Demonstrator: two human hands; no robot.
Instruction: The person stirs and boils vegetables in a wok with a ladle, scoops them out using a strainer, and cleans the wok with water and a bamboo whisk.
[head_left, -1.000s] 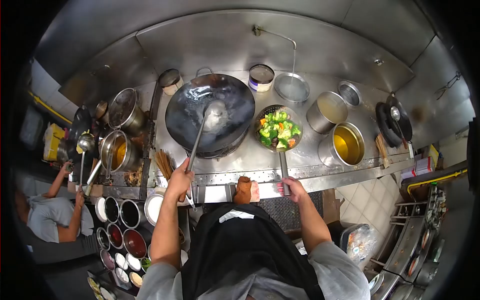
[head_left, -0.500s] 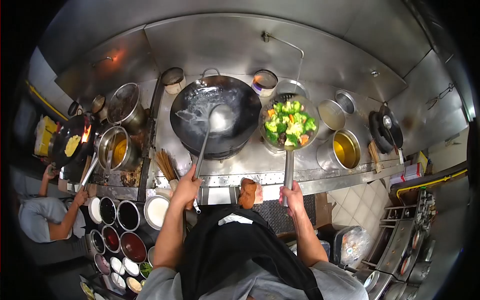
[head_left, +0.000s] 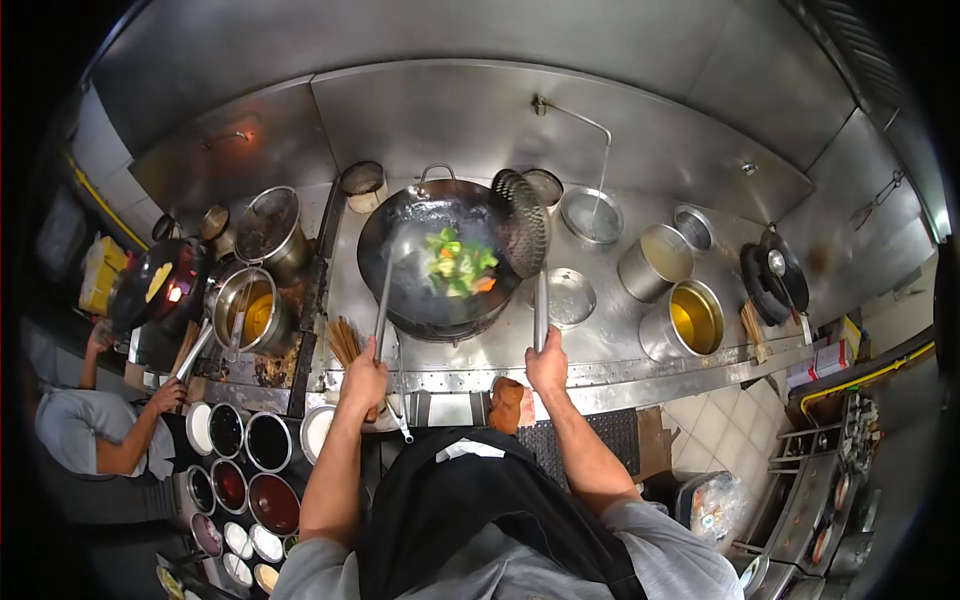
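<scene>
My left hand [head_left: 364, 380] is wrapped round the handle of a ladle [head_left: 384, 312], whose blurred bowl end lies over the left side of the black wok [head_left: 380, 225]. In my right hand [head_left: 546, 366] is the metal handle of a perforated strainer [head_left: 524, 222]. The strainer is tipped on its side above the wok's right rim, its holed underside turned to the right. Blurred broccoli and orange vegetable pieces [head_left: 455, 262] are over the middle of the wok. A bamboo brush [head_left: 343, 341] rests beside my left hand.
A round metal pan [head_left: 568, 298] sits right of the wok. Further right stand a pot of yellow liquid [head_left: 655, 330] and another metal pot [head_left: 630, 280]. Sauce containers [head_left: 274, 503] are at lower left. A co-worker [head_left: 85, 425] handles another wok [head_left: 130, 300] on the left.
The strainer has swung left and tipped over at the wok, and the vegetables have left it for the wok. My left hand and ladle have shifted slightly; the ladle bowl moved left.
</scene>
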